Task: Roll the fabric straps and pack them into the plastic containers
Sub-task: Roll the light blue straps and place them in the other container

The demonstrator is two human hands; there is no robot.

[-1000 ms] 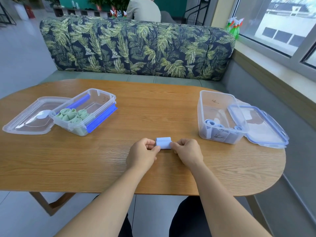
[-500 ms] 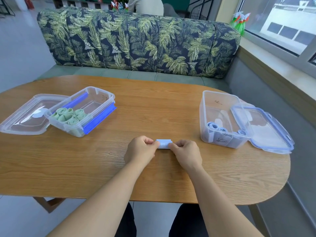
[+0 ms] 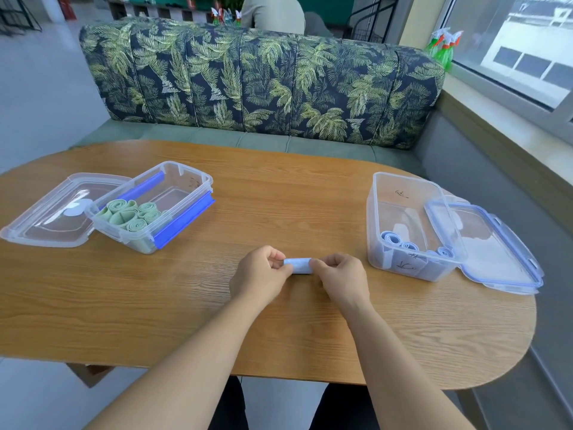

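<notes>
Between left hand [image 3: 259, 274] and right hand [image 3: 342, 279], pinched: blue strap roll [image 3: 297, 265]

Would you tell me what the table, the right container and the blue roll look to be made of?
The table: wood or laminate, matte, grain visible. The right container: clear glossy plastic, contents showing through. The blue roll: probably soft matte fabric, pinched by the left hand and right hand.

pale blue strap [image 3: 297, 265] rolled tight, lying sideways on table between two open containers [image 3: 412, 225]
</notes>
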